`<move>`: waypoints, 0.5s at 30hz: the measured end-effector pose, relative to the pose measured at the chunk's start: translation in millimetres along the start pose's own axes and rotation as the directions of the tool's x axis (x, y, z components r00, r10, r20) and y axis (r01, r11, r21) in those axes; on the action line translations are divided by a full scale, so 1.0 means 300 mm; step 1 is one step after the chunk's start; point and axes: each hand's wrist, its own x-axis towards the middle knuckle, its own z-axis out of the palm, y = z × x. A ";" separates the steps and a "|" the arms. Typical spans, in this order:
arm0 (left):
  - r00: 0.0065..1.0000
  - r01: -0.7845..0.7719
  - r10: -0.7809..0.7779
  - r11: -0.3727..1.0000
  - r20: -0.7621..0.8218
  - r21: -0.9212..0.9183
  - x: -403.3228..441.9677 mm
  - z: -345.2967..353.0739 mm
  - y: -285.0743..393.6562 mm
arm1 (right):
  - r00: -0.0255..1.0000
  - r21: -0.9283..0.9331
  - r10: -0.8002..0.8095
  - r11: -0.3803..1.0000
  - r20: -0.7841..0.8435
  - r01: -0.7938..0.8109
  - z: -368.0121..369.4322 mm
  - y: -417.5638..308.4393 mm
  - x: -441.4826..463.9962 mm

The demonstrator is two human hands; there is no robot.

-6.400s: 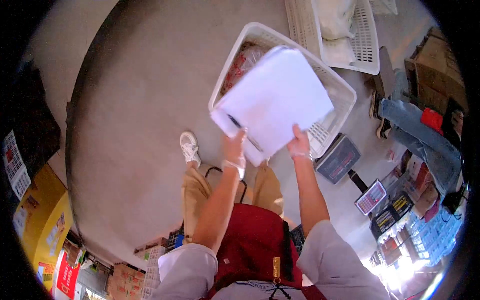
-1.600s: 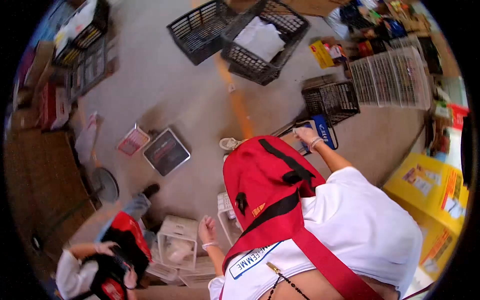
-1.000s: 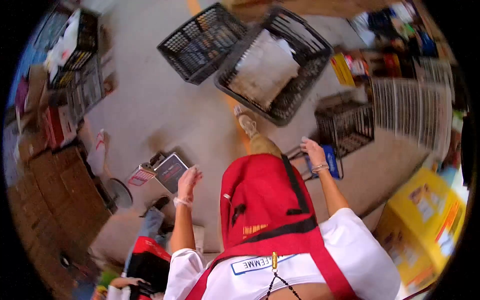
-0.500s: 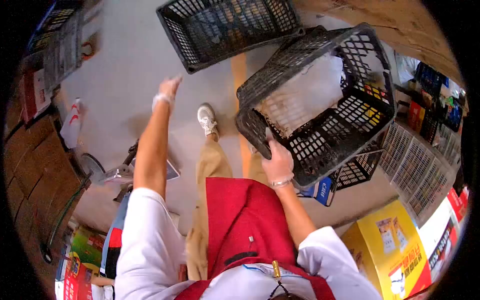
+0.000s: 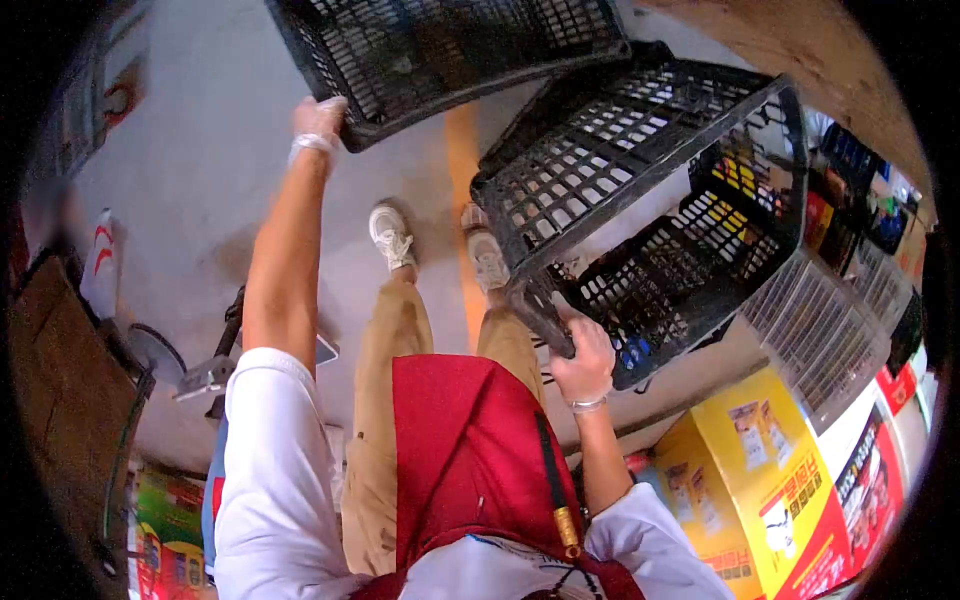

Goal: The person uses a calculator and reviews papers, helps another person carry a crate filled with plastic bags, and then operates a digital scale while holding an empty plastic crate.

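My right hand (image 5: 583, 360), in a clear glove, grips the near rim of a black plastic crate (image 5: 640, 130), which is tilted on its side with its opening facing right. Something white, partly hidden by the crate's lattice wall, shows inside. My left hand (image 5: 318, 120), gloved too, is closed at the near left corner of a second black crate (image 5: 400, 125) at the top of the view. Its fingertips are partly hidden against that rim. Another dark crate edge (image 5: 530, 125) shows between the two.
A yellow line (image 5: 462, 150) runs along the grey floor beside my shoes (image 5: 392, 235). At the right are a pale slatted crate (image 5: 815, 330) and a yellow carton (image 5: 745, 470). Brown cardboard (image 5: 75, 390) and a metal-and-black device (image 5: 210, 375) are at the left.
My left hand has reached forward and closed on the far crate's corner. The right-hand crate has tipped further over, so its lattice side now covers much of the white thing inside.
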 end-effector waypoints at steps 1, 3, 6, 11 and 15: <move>0.998 -0.042 0.048 0.989 -0.038 0.145 -0.094 -0.053 0.117 | 1.000 0.004 -0.026 1.000 -0.006 0.026 -0.005 -0.005 -0.001; 0.992 -0.083 0.108 0.945 -0.063 0.317 -0.228 -0.125 0.297 | 0.999 0.049 -0.027 0.998 -0.020 0.028 -0.003 -0.002 0.000; 0.952 -0.155 0.245 0.903 -0.184 0.401 -0.412 -0.251 0.495 | 0.999 0.073 -0.021 0.997 -0.031 0.023 0.014 0.008 -0.009; 0.973 0.049 0.083 0.838 -0.214 0.543 -0.775 -0.404 0.860 | 0.953 -0.116 0.209 0.975 0.218 -0.187 -0.048 -0.048 0.002; 0.908 0.060 0.183 0.834 -0.378 0.548 -1.077 -0.560 0.875 | 0.952 0.009 0.128 0.991 0.278 -0.136 0.026 0.097 0.016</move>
